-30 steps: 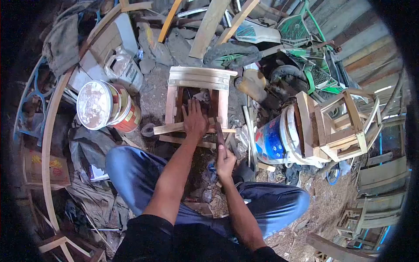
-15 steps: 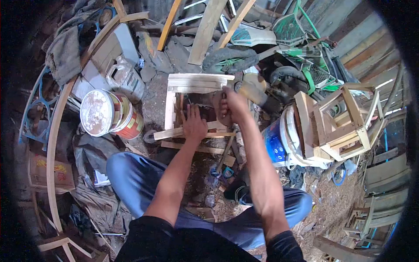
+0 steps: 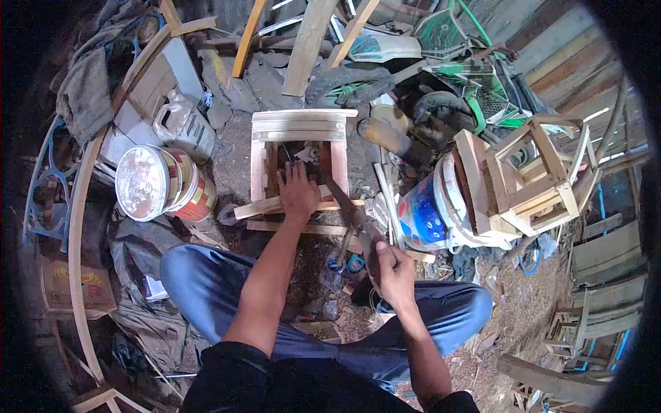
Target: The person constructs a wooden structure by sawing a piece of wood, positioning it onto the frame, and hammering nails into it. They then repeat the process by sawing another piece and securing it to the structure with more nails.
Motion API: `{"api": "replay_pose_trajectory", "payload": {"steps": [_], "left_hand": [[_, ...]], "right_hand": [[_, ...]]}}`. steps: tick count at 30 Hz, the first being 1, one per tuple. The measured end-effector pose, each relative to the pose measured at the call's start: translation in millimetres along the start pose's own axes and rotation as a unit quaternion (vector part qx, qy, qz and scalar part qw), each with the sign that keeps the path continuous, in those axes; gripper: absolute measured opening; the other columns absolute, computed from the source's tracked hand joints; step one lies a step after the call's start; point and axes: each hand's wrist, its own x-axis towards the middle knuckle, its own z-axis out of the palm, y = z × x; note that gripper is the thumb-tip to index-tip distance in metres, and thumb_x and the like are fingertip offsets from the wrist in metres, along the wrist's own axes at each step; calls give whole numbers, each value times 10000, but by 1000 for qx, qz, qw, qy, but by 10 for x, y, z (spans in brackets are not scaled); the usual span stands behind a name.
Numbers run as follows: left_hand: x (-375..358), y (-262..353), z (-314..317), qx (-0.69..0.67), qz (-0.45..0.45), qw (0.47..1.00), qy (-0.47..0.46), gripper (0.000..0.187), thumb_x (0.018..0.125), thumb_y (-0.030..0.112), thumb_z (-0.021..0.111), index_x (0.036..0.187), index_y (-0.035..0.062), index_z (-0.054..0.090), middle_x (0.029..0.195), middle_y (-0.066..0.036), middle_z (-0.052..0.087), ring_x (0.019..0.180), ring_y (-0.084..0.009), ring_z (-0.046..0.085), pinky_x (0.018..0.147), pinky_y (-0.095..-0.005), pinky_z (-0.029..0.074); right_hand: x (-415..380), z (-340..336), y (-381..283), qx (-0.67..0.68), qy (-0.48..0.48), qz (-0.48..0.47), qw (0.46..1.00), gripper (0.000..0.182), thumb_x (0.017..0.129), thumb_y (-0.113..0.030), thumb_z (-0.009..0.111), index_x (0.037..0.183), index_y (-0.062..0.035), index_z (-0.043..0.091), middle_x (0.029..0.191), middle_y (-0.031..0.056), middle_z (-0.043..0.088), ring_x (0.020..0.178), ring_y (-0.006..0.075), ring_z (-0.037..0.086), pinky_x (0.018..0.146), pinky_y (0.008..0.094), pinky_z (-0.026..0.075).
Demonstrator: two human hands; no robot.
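My left hand (image 3: 299, 194) lies with fingers stretched out over a pale wooden strip (image 3: 258, 208), which rests across the near side of a small wooden frame (image 3: 299, 124). In my right hand (image 3: 395, 275), near my right knee, is a handsaw (image 3: 361, 224) with a dark, tapering blade. Its blade slants forward and left, and the narrow end reaches the strip just right of my left hand. Whether the teeth touch the wood cannot be made out. Another wooden piece (image 3: 296, 227) lies on the ground just this side of the frame.
Paint buckets (image 3: 141, 182) and a jerrycan (image 3: 184, 127) stand at the left. At the right, a wooden frame (image 3: 537, 182) sits on a blue and white bucket (image 3: 423, 210). Boards (image 3: 310, 48) lean at the back beside a wheel (image 3: 348, 86) and green machine parts. Scraps litter the ground.
My right hand has drawn back toward my right knee, bringing the saw blade into clear sight. My left hand stays on the strip. The whole view has shifted slightly.
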Motion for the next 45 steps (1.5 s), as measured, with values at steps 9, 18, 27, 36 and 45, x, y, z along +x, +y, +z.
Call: {"api": "replay_pose_trajectory", "payload": {"steps": [9,18,27,36,45], "left_hand": [[0,2,24,18,-5,1000,-20,609,887,309,434,1395,-18,354,1463,-148,359,1409,-302,224,1160,-502,80],[53,54,-121,21,-43,995,-84,617,914,336,421,1433,22,311,1499,-126,308,1425,-278,189,1161,-486,97],[13,24,-28,-57,-28,998,-12,603,824,218,504,1365,-26,394,1429,-157,405,1392,-293,272,1148,-489,164],[-20,36,-85,-36,-15,999,-38,707,847,276,497,1453,1,259,1535,-138,224,1431,-289,168,1156,-496,112],[19,36,-138,-69,-17,997,-37,695,830,275,497,1439,10,292,1524,-135,256,1422,-297,202,1152,-521,115]], "right_hand": [[17,83,-447,-45,9,-102,994,478,966,-341,491,770,81,599,542,90,493,546,139,457,529,353,390],[689,520,-925,-156,-22,-24,987,475,927,-340,500,875,113,631,765,347,603,815,463,637,720,470,483],[1069,591,-1262,-191,-85,52,977,516,887,-328,545,764,170,602,749,374,583,836,474,625,739,471,506],[1514,812,-914,-191,-113,19,975,514,878,-362,560,686,111,619,628,301,595,655,399,658,627,453,515],[798,1083,16,-81,56,-121,988,356,922,-306,550,879,29,661,594,230,570,553,363,602,546,433,464]]}}
